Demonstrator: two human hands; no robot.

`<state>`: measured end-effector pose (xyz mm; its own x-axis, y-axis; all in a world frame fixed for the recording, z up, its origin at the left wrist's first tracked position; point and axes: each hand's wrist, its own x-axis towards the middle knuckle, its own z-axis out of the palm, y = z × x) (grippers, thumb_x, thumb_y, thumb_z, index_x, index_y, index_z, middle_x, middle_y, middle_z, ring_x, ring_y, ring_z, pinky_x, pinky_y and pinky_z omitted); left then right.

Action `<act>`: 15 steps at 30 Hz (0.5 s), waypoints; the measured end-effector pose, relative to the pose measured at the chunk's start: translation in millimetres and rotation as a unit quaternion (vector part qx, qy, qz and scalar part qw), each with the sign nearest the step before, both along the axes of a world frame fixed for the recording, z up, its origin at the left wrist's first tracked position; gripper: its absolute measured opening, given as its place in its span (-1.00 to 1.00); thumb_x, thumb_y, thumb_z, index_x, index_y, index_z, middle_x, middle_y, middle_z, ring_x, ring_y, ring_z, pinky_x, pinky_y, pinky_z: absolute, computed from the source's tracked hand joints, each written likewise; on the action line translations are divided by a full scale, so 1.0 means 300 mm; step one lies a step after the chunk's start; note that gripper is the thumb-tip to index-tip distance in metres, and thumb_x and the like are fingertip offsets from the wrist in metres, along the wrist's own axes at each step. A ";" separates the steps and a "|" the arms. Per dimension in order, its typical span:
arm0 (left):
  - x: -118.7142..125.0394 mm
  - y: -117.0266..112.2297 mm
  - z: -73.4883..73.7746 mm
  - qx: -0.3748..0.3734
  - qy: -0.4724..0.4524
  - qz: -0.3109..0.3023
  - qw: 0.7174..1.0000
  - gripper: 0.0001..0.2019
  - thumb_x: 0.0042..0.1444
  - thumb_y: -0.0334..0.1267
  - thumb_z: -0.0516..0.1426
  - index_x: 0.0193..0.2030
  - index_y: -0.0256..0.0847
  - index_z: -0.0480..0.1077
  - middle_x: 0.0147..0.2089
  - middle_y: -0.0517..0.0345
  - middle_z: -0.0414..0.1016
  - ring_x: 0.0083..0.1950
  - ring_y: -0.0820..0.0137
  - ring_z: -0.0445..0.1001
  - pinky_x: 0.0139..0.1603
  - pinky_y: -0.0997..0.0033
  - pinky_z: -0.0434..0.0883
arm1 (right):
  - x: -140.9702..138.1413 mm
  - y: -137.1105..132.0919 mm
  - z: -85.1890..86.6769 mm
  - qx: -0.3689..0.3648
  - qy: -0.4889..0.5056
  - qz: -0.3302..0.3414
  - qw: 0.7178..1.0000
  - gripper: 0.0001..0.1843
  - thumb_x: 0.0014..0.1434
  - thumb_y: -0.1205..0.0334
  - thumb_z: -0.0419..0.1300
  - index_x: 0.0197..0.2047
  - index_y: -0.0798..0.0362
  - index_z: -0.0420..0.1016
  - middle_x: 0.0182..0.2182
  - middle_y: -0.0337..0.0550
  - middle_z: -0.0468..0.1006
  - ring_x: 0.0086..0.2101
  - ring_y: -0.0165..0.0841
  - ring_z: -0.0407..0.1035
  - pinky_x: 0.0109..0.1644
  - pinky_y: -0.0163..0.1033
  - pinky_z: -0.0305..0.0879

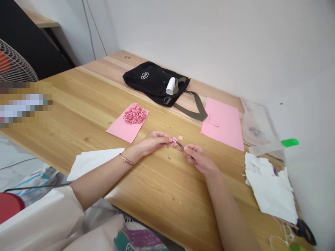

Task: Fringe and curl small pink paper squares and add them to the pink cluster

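Note:
My left hand (pixel 155 141) rests on the wooden table (pixel 78 101) and pinches a tiny pink paper piece (pixel 174 141) between its fingertips. My right hand (pixel 199 159) is closed around a thin metal tool (pixel 179 144), its tip touching that paper piece. A second small pink scrap (pixel 180 137) lies on the table just beyond the fingers. Further left, a pile of rolled pink paper bits (pixel 134 114) sits on a pink sheet (pixel 123 129).
A black bag (pixel 153 82) with a white roll (pixel 170 85) and olive strap lies at the back. Larger pink sheets (pixel 223 122) lie to the right. White paper scraps (pixel 269 190) and black scissors (pixel 306 232) sit at far right. A white sheet (pixel 90 162) overhangs the near edge. A fan (pixel 13 64) stands at left.

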<state>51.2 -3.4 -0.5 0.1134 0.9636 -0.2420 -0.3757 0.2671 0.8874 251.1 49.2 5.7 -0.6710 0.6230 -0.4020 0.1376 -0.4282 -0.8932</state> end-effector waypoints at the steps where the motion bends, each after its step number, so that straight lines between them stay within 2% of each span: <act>1: 0.001 0.000 0.002 0.000 -0.001 0.001 1.000 -0.84 -0.12 -0.29 0.27 -0.40 -0.36 0.54 -0.29 -0.05 0.59 -0.31 0.45 0.47 -0.23 0.45 0.30 | 0.000 0.000 0.000 0.000 0.000 -0.001 1.000 -0.59 -0.13 -0.01 0.33 -0.35 0.19 0.51 -0.70 -0.43 0.11 -0.70 -0.66 -0.17 -0.61 -0.35 -0.38; 15: 0.008 -0.005 0.021 -0.013 -0.010 0.004 1.000 -0.84 -0.14 -0.29 0.28 -0.41 -0.35 0.54 -0.28 -0.05 0.59 -0.29 0.43 0.49 -0.19 0.43 0.32 | -0.001 0.000 -0.001 0.007 -0.004 -0.011 1.000 -0.57 -0.14 -0.02 0.33 -0.35 0.20 0.51 -0.71 -0.44 0.09 -0.70 -0.66 -0.17 -0.61 -0.35 -0.38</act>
<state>53.6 -4.8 5.8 0.1104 0.9580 -0.2647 -0.3959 0.2867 0.8724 250.8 49.3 5.4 -0.6535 0.6430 -0.3994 0.1357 -0.4195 -0.8976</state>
